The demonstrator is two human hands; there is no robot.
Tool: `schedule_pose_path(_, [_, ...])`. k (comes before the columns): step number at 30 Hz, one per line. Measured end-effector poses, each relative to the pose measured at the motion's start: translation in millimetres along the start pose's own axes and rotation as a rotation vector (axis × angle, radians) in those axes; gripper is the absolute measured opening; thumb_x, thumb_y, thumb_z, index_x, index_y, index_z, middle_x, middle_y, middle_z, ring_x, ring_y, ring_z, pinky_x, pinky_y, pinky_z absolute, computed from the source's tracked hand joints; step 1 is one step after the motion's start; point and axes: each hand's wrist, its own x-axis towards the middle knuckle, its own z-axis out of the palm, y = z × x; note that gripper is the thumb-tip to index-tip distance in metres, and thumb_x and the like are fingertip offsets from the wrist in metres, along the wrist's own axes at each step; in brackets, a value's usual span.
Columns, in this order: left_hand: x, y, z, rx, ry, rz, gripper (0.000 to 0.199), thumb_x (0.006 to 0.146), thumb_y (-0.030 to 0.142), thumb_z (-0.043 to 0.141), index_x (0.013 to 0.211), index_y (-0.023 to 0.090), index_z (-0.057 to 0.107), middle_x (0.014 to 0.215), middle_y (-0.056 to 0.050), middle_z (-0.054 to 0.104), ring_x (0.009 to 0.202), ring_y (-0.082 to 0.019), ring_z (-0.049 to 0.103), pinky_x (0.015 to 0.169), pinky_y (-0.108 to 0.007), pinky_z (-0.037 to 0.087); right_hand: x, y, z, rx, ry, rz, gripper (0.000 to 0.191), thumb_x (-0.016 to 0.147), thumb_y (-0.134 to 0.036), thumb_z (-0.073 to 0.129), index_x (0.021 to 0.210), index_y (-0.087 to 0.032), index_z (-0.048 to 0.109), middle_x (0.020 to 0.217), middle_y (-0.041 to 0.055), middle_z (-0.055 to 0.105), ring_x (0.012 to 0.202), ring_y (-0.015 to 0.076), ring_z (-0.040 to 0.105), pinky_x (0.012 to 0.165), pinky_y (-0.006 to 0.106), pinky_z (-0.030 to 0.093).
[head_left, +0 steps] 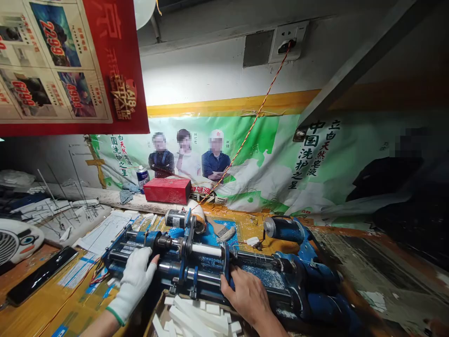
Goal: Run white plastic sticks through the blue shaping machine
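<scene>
A blue lathe-like machine with steel guide rods (245, 258) and upright plates lies in front of me. A white cylinder (206, 250) sits lengthwise in it, between the chuck (164, 241) and an upright blue plate (226, 261). My left hand (137, 271), in a white glove with the thumb bare, bends over the front rod left of the chuck; its fingertips are partly hidden. My bare right hand (247, 292) is closed at the lower part of the blue plate, thumb on the near side. White powder covers parts of the machine bed.
Below the machine stands a box of white strips (196, 318). Behind it are a brush (222, 230), a red box (167, 191) and a spray can (142, 177). On the left lie a phone (42, 275) and a white fan (16, 243). A twisted cord (257, 114) hangs from the socket.
</scene>
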Motion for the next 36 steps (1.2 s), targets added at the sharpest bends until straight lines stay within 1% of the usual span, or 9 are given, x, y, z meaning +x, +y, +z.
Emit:
schedule_pose_path(6, [0,27,2.5,-0.05,0.031,-0.001,0.018,0.085,0.037,0.046,0.097,0.024,0.05,0.087,-0.006,0.063,0.082,-0.023,0.062,0.076,-0.038,0.053,0,0,1,-0.006,0.031,-0.005,0.023,0.087,-0.033,0.039,0.086,-0.021,0.059,0.073,0.0017,0.062,0.069,0.0157,0.058,0.064,0.027,0.034])
schedule_pose_path(11, [-1,32,10.5,0.054,0.018,0.046,0.015,0.086,0.029,0.041,0.076,0.02,0.047,0.07,-0.005,0.055,0.07,-0.021,0.056,0.07,-0.037,0.048,-1,2,1,-0.005,0.016,-0.006,0.022,0.088,-0.033,0.04,0.087,-0.021,0.059,0.075,0.0016,0.061,0.071,0.0168,0.059,0.065,0.027,0.033])
schedule_pose_path(17, [-5,-4,12.2,0.062,-0.018,0.098,0.013,0.086,0.028,0.039,0.076,0.023,0.046,0.076,-0.005,0.056,0.078,-0.024,0.058,0.073,-0.039,0.047,-2,3,-1,0.015,0.009,-0.031,0.024,0.089,-0.035,0.038,0.084,-0.021,0.058,0.074,0.0013,0.061,0.07,0.0158,0.058,0.064,0.027,0.032])
schedule_pose_path(26, [-1,-67,9.9,0.05,0.065,0.073,0.011,0.085,0.035,0.042,0.083,0.025,0.046,0.074,-0.001,0.056,0.075,-0.021,0.059,0.072,-0.037,0.051,-2,3,1,0.005,0.022,-0.027,0.024,0.089,-0.035,0.039,0.086,-0.021,0.058,0.074,0.0014,0.06,0.07,0.0155,0.057,0.065,0.027,0.032])
schedule_pose_path(29, [-6,-72,5.7,0.02,0.119,0.007,0.017,0.084,0.04,0.045,0.095,0.026,0.044,0.086,-0.002,0.057,0.082,-0.022,0.059,0.076,-0.039,0.051,-2,4,2,-0.013,0.013,-0.025,0.024,0.089,-0.035,0.039,0.086,-0.021,0.059,0.075,0.0015,0.061,0.071,0.0157,0.057,0.065,0.027,0.032])
schedule_pose_path(31, [-3,-53,-1.3,-0.016,0.167,-0.103,0.033,0.081,0.044,0.051,0.107,0.025,0.041,0.098,-0.006,0.056,0.09,-0.025,0.058,0.08,-0.043,0.05,-1,2,3,-0.029,-0.007,-0.013,0.023,0.088,-0.034,0.04,0.086,-0.022,0.059,0.076,0.0016,0.062,0.071,0.0163,0.058,0.066,0.027,0.033])
schedule_pose_path(33, [12,-11,-9.6,-0.111,0.189,-0.175,0.056,0.076,0.048,0.058,0.12,0.023,0.035,0.112,-0.01,0.052,0.103,-0.028,0.053,0.088,-0.048,0.046,2,-1,2,-0.042,-0.032,0.012,0.022,0.087,-0.033,0.04,0.086,-0.022,0.06,0.077,0.0018,0.063,0.072,0.0166,0.058,0.067,0.027,0.033])
schedule_pose_path(34, [23,17,-13.1,-0.183,0.157,-0.144,0.067,0.074,0.048,0.06,0.127,0.02,0.031,0.119,-0.014,0.049,0.109,-0.029,0.05,0.095,-0.05,0.041,3,-2,0,-0.047,-0.048,0.026,0.022,0.087,-0.032,0.04,0.086,-0.022,0.06,0.077,0.0018,0.063,0.073,0.0167,0.059,0.067,0.027,0.033])
schedule_pose_path(36, [50,78,-17.8,-0.269,-0.093,0.158,0.063,0.076,0.043,0.06,0.128,0.019,0.033,0.117,-0.015,0.053,0.114,-0.029,0.047,0.105,-0.055,0.027,5,-2,-5,-0.063,-0.091,0.052,0.023,0.087,-0.033,0.041,0.087,-0.022,0.061,0.078,0.0019,0.064,0.072,0.0172,0.06,0.067,0.028,0.034])
